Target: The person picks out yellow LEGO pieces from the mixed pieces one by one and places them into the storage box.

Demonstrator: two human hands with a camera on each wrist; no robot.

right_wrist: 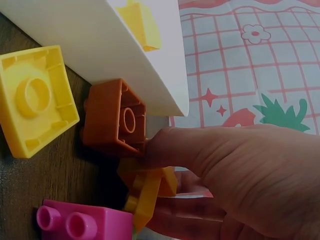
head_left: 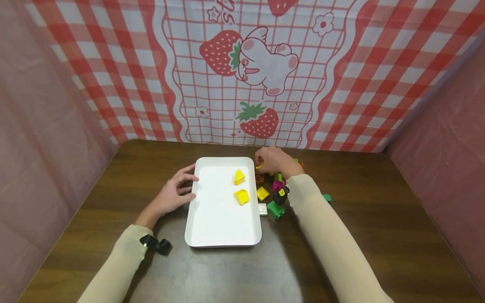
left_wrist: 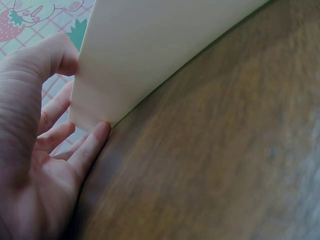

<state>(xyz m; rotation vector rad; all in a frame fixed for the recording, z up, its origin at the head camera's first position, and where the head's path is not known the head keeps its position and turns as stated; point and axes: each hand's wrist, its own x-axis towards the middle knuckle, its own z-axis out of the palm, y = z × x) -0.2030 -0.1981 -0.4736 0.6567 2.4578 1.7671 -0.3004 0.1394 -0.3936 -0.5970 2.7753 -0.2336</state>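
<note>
A white tray lies on the table with two yellow bricks inside, toward its right side. My left hand rests against the tray's left side, fingers spread and fingertips at the wall and rim. Just past the tray's far right corner, my right hand pinches a yellow brick, partly hidden by the thumb and fingers. Right by the thumb sits a brown brick, its hollow underside showing. A magenta brick is below the held one in the right wrist view.
Along the tray's right side lie a yellow square brick, a white brick and a green brick. A black piece stands behind the green one. Another green piece shows beyond the right sleeve. A strawberry-print cloth hangs behind the table.
</note>
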